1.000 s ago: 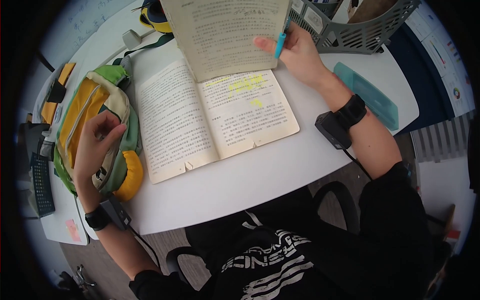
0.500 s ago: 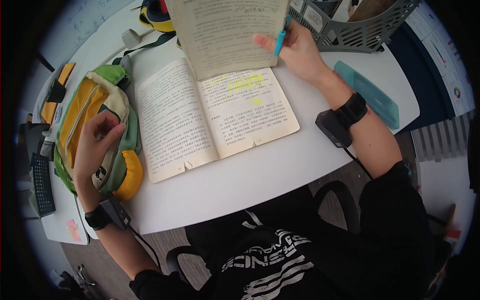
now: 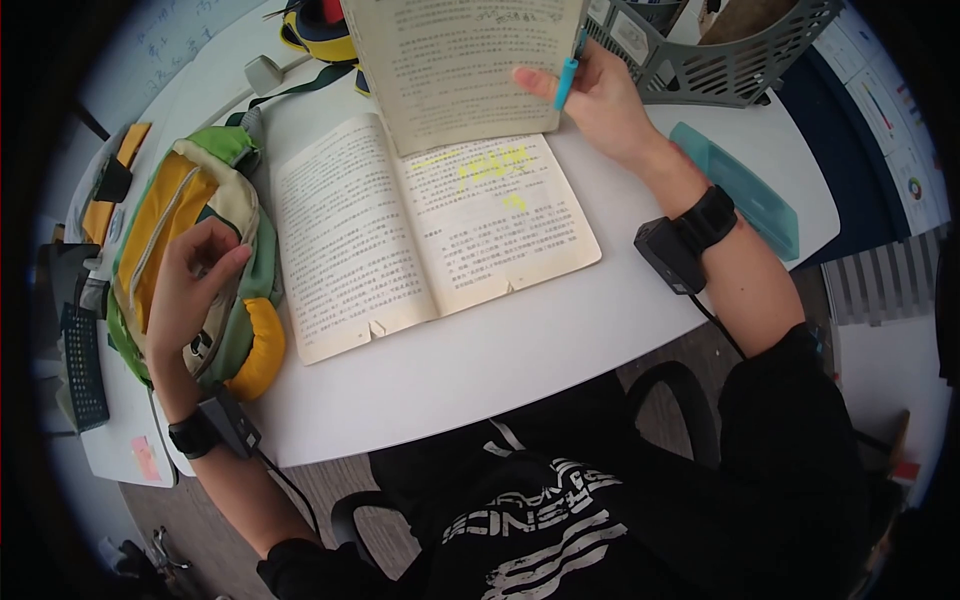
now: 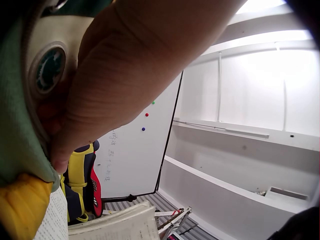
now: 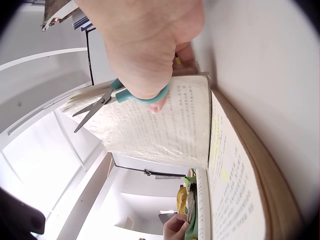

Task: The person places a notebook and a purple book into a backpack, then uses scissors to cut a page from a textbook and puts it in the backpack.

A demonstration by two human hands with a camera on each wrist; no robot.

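Barely anything has moved since a second ago: my right hand (image 3: 600, 95) has edged slightly up and away from me with the raised page, and my left hand has stayed put. Right hand pinches the lifted cream printed page (image 3: 465, 65) by its edge, thumb on the near face, and also holds the teal-handled scissors (image 5: 117, 97); the wrist view shows the blades together and pointing past the page edge, not cutting the paper. That page stands up just beyond the open paperback book with yellow highlighter marks (image 3: 430, 235), which lies flat on the white round table (image 3: 520, 350) between my two hands. Left hand (image 3: 190, 290) rests on the green, yellow and cream fabric bag (image 3: 175, 225), fingers loosely curled, gripping nothing that I can see. Beyond the right hand stands a grey plastic mesh file tray (image 3: 720, 50); a translucent teal plastic case (image 3: 735, 185) lies outside my right forearm. My read on progress: page lifted and scissors in hand, but no cut shows yet, so cutting remains.
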